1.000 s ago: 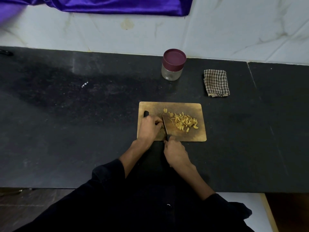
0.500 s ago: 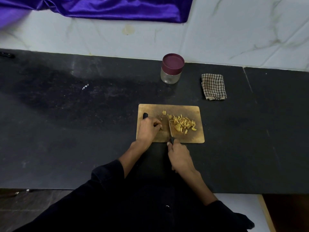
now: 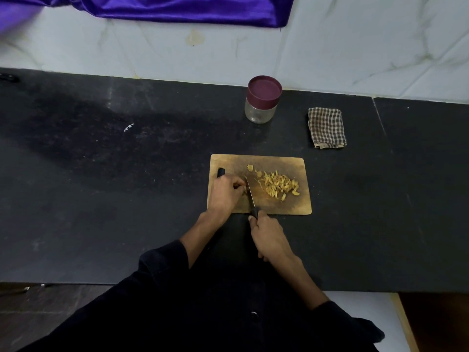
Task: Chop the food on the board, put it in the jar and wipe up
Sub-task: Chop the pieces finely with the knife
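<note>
While the right hand [image 3: 270, 235] grips the knife [image 3: 251, 196] by its black handle at the board's lower edge, the blade runs up across the board [image 3: 279, 163], just right of the left hand [image 3: 225, 193]. That hand rests on the board's left part, fingers curled at the blade; whether they pinch food I cannot tell. Chopped strips [image 3: 278, 185] lie heaped right of the blade. Above the board, upper centre of the frame, stands the jar [image 3: 262, 100], lid on. A checked cloth [image 3: 327, 128] lies to its right on the counter [image 3: 101, 186].
</note>
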